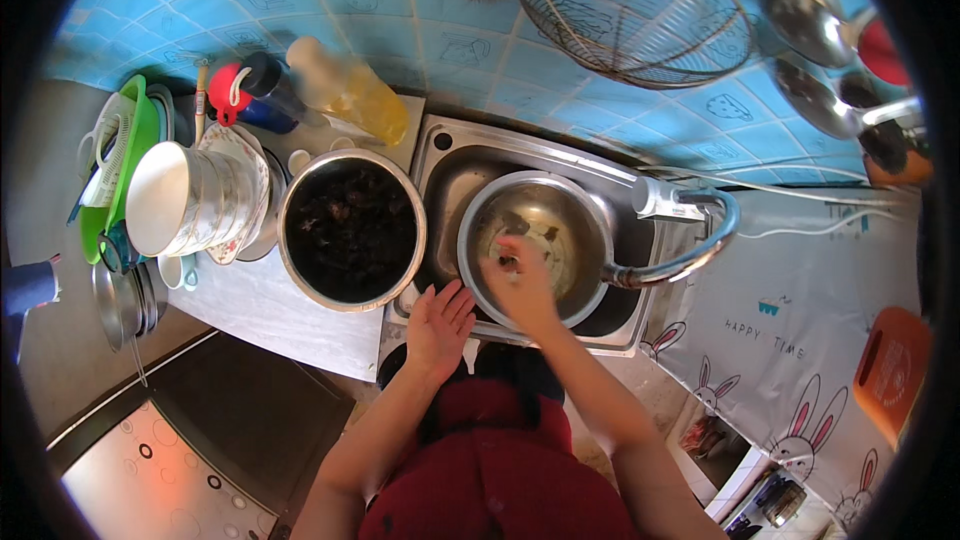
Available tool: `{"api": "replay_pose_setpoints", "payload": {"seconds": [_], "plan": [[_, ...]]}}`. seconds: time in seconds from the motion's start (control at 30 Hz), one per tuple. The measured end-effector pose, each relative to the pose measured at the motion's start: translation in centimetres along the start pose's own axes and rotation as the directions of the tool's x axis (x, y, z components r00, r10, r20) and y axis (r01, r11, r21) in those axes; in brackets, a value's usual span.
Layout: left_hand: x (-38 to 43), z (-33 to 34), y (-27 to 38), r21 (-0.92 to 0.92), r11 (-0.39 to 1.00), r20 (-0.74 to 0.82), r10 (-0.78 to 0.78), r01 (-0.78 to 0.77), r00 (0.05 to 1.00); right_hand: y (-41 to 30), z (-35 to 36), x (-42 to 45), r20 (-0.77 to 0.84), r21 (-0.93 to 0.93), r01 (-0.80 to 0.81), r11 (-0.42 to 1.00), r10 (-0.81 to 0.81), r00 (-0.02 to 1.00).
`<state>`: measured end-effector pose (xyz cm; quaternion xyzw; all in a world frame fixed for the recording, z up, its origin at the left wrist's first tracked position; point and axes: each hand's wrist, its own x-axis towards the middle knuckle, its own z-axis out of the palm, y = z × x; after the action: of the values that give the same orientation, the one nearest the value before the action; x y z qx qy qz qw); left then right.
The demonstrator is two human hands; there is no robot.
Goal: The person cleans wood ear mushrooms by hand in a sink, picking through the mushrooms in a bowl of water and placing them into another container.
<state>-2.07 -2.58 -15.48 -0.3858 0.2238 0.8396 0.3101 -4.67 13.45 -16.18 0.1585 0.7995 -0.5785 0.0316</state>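
A steel basin [536, 187] holding water and a few dark pieces rests in the stainless steel sink [446, 165]. Over this basin is my right hand [519, 277], blurred, its fingers bent around a small dark piece that looks like soaked fungus. My left hand [442, 322] is palm up at the basin's near left edge, fingers apart and nothing in it. To the left, on the counter, a metal-rimmed bowl [417, 240] is filled with dark liquid and dark, crinkled pieces. The faucet [705, 240] curves over the right rim of the basin.
Stacked white bowls [161, 199], patterned plates and a green basket [139, 135] stand at the left. Behind them are a bottle of yellow liquid [367, 101] and other bottles. A wire strainer [637, 15] and ladles hang above. An orange board [892, 375] lies at the far right.
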Motion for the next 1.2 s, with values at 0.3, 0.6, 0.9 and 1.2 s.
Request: {"api": "replay_pose_setpoints", "payload": {"seconds": [0.3, 0.6, 0.9, 1.2], "plan": [[2.3, -0.2, -1.0, 0.107, 0.99, -0.169, -0.077, 0.096, 0.983, 21.4, -1.8, 3.3, 0.205, -0.882, -0.039, 0.471, 0.456, 0.866], [3.2, 0.7, -2.9, 0.109, 0.982, -0.139, -0.138, 0.154, 0.981, 20.5, 1.0, 3.9, 0.312, -0.637, -0.091, 0.766, 0.364, 0.878], [3.2, -0.4, -3.3, 0.101, 0.985, -0.149, -0.122, 0.138, 0.981, 20.9, 0.9, 3.5, 0.201, -0.646, -0.216, 0.733, 0.435, 0.877], [8.6, 1.6, -5.0, 0.254, 0.963, -0.413, 0.025, 0.089, 0.91, 13.3, 0.5, 2.8, 0.358, -0.472, -0.137, 0.871, 0.331, 0.873]]}}
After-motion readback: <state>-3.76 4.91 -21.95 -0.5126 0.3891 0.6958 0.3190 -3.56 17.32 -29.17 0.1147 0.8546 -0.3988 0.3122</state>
